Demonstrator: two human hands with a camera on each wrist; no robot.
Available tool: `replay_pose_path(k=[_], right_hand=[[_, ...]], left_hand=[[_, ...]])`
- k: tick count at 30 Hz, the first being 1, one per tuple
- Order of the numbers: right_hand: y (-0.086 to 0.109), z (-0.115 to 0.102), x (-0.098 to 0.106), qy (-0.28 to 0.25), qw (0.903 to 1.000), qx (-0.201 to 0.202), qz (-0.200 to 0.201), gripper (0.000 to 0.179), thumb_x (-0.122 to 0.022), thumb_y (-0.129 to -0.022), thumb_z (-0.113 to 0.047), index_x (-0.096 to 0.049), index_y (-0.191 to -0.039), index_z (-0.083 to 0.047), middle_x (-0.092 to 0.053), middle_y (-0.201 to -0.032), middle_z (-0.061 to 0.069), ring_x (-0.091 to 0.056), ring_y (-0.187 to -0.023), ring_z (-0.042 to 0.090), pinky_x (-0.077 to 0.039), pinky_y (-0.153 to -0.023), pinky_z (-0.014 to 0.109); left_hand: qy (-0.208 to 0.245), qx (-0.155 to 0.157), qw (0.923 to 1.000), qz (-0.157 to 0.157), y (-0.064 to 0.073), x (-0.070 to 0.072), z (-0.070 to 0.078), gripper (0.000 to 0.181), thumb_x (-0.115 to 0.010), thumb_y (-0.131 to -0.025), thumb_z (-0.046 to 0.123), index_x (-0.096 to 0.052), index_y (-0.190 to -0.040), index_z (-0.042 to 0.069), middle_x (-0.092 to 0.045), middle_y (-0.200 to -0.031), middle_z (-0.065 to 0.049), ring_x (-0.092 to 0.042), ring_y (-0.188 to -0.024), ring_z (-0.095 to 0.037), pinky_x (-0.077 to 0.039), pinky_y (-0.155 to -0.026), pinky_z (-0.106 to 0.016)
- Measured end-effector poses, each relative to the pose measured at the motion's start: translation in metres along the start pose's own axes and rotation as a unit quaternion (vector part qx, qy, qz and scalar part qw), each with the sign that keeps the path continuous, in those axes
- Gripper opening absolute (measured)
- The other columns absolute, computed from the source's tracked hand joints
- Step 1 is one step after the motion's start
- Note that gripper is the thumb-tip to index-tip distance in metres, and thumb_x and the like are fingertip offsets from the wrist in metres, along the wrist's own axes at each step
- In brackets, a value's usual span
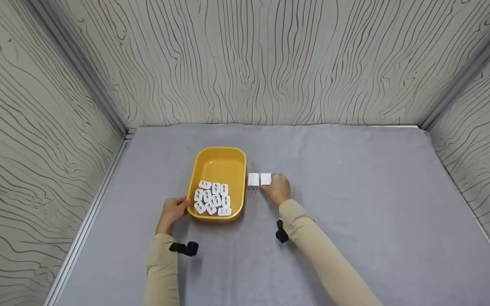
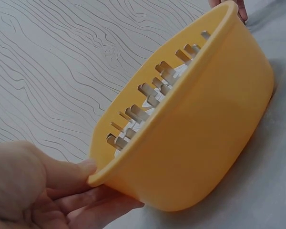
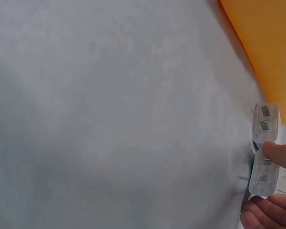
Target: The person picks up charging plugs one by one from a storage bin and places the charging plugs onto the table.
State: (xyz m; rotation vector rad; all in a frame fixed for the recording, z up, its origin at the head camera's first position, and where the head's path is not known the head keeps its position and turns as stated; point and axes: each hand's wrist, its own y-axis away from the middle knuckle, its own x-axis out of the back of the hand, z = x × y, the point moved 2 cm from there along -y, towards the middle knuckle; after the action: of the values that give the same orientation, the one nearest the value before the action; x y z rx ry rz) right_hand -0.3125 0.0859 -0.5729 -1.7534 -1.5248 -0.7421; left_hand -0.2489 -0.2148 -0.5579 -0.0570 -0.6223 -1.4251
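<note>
At the near left corner of a yellow plastic tub (image 1: 189, 187), my left hand (image 1: 172, 214) grips the rim; in the left wrist view the thumb lies on top and the fingers are beneath. Several white plug chargers (image 1: 207, 195) lie in the tub's near half, metal prongs up. To the right of the tub, my right hand (image 1: 280, 190) pinches a white charger (image 3: 258, 183), thumb on its prong face. Another white charger (image 1: 253, 179) sits side by side with it, between it and the tub wall, prongs towards me.
A grey cloth (image 1: 355, 204) covers the table under the tub. Pale wall panels (image 1: 245, 63) with dark wavy lines stand behind and at both sides, with grey metal posts at the corners. Black wrist cameras (image 1: 191, 248) are strapped over both sleeves.
</note>
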Motion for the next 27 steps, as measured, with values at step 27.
replay_pose_path(k=[27], right_hand=[[0.012, -0.005, 0.008, -0.021, 0.9995, 0.020, -0.016, 0.023, -0.077, -0.077, -0.005, -0.068, -0.092, 0.009, -0.072, -0.088, 0.022, -0.069, -0.084, 0.031, -0.056, -0.077, 0.042]], left_hand=[[0.009, 0.000, 0.9999, -0.004, 0.001, 0.001, -0.001, 0.034, -0.050, -0.099, 0.007, -0.057, -0.124, -0.014, -0.061, -0.124, -0.032, -0.062, -0.082, -0.010, -0.054, -0.072, -0.021]])
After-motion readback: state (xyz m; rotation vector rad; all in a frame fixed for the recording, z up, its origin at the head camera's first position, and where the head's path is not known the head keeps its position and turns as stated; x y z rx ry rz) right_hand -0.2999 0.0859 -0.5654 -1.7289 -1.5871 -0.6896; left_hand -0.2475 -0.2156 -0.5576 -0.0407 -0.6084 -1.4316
